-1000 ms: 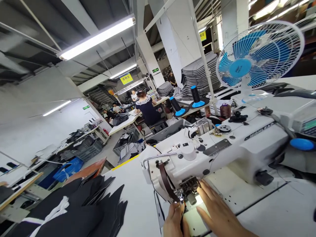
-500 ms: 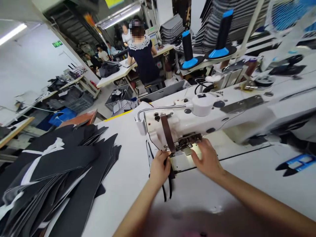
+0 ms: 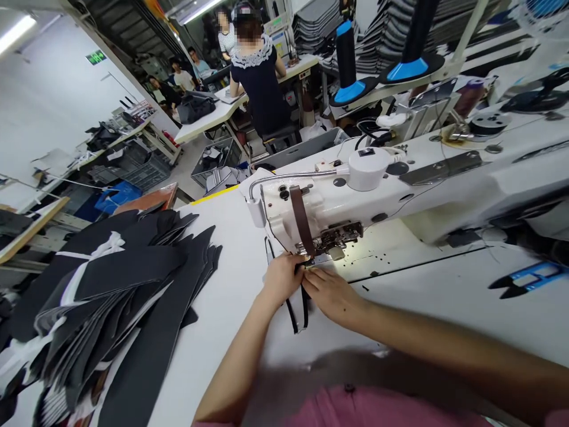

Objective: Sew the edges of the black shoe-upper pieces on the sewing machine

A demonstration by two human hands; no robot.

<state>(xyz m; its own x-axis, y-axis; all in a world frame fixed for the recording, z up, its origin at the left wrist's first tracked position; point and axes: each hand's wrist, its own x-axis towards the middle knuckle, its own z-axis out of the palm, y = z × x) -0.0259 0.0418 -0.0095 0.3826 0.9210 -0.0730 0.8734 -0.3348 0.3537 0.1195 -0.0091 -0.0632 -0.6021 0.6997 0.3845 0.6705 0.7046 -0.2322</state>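
Note:
A white sewing machine (image 3: 400, 184) stands on the white table (image 3: 240, 296), with a brown strap (image 3: 301, 220) hanging down its head. My left hand (image 3: 281, 279) is closed in a pinch on a narrow black strip (image 3: 297, 314) just in front of the presser foot (image 3: 331, 242). My right hand (image 3: 331, 295) meets it from the right, fingers pressed on the same strip. The strip's two ends trail toward me on the table.
A large heap of black cut pieces (image 3: 111, 296) covers the table's left side. Blue thread snips (image 3: 522, 281) lie at the right. Black thread cones (image 3: 347, 53) stand behind the machine. Other people work at tables (image 3: 208, 121) further back.
The view tilted down from the ceiling to the table. My right hand has left the machine bed beside the foot and joined my left hand on the black strip.

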